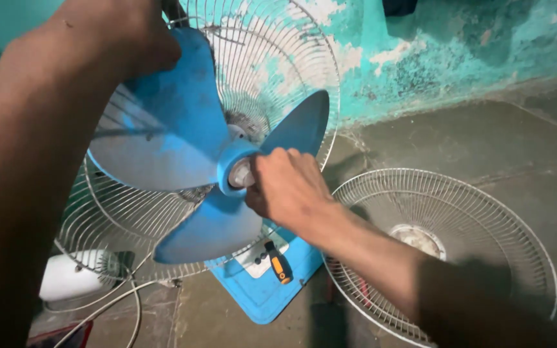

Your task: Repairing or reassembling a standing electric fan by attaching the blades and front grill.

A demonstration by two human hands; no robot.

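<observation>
Fingers of the right hand [286, 187] pinch the pale cap [242, 174] at the hub of the blue fan blade [175, 135], closed tightly around it at the scene's centre. The left hand [130, 35] clasps the upper blade tip at the far left, fingers curled over its edge. Behind the three-winged blade stands the rear wire guard [272, 58], tilted against the peeling turquoise wall [459, 45]. A detached front wire guard [446, 245] lies flat on the concrete floor [485, 142] to the right, under the right forearm. Near the centre, an orange-handled screwdriver [280, 263] rests on the fan's blue base [265, 290].
</observation>
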